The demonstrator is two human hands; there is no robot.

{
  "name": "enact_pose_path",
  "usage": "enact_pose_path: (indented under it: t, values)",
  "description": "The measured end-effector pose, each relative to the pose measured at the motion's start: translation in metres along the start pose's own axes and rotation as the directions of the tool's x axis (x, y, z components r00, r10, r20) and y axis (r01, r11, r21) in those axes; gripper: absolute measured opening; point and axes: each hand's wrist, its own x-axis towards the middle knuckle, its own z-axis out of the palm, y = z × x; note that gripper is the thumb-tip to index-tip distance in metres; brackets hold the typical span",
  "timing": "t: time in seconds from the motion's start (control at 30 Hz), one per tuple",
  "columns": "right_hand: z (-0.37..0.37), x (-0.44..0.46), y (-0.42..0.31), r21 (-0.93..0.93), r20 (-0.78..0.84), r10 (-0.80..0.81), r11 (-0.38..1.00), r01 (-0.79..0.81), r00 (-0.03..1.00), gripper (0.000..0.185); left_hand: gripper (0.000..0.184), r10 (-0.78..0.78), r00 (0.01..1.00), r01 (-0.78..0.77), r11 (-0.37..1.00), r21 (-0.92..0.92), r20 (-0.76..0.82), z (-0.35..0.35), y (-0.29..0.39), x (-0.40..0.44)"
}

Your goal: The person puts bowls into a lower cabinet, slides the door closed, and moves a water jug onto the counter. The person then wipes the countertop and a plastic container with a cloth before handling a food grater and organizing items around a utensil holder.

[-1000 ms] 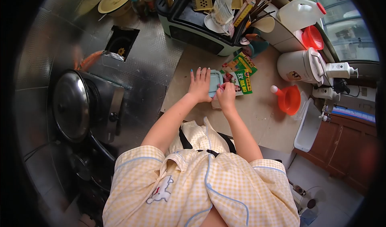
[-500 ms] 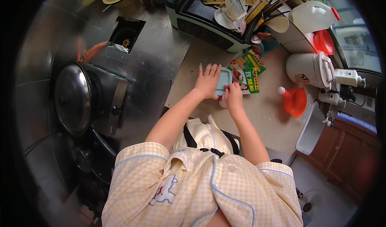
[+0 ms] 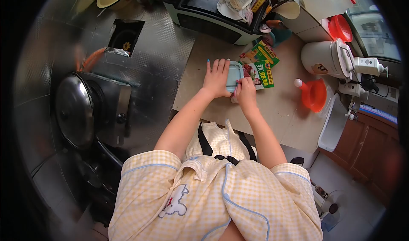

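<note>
孜然粉 packet (image 3: 263, 75) higher in view

Box (image 3: 234, 75): pale blue, as we see it
Small thing (image 3: 234, 98) at our right hand (image 3: 247, 91): pink
Front packet (image 3: 266, 75): green, with white lettering and some yellow
Back packet (image 3: 269, 58): green and yellow
Shirt (image 3: 255, 190): we see pale-yellow-and-white checks, light blue edging
Table (image 3: 272, 115): beige
Scoop (image 3: 315, 97): bright orange-red
Bucket (image 3: 313, 55): white, brownish badge
Cupboard (image 3: 353, 134): reddish brown

The box (image 3: 235, 73) looks like smooth plastic, and the 2 packets (image 3: 263, 75) have a glossy finish. The pan lid (image 3: 79, 108) is shiny metal, the shirt (image 3: 204, 194) matt cloth, the cupboard (image 3: 362, 138) smooth wood.
</note>
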Motion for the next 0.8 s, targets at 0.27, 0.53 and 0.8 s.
enact_pose_path:
  t: [0.27,0.53,0.8]
  values:
    - [0.009,0.03,0.003,-0.021,-0.072,0.058,0.998,-0.06,0.996,0.006,0.102,0.08,0.995,-0.084,0.993,0.077,0.057,0.0,0.002,0.001]
    - [-0.007,0.001,0.003,-0.075,0.066,0.105,0.992,-0.1,0.992,0.008,0.105,0.055,0.997,-0.059,0.995,0.083,0.057,-0.002,0.005,0.005]
    - [-0.016,-0.027,0.053,0.533,0.121,0.499,0.697,-0.48,0.858,0.012,0.115,0.316,0.868,-0.378,0.921,0.098,0.382,-0.021,-0.016,0.017]
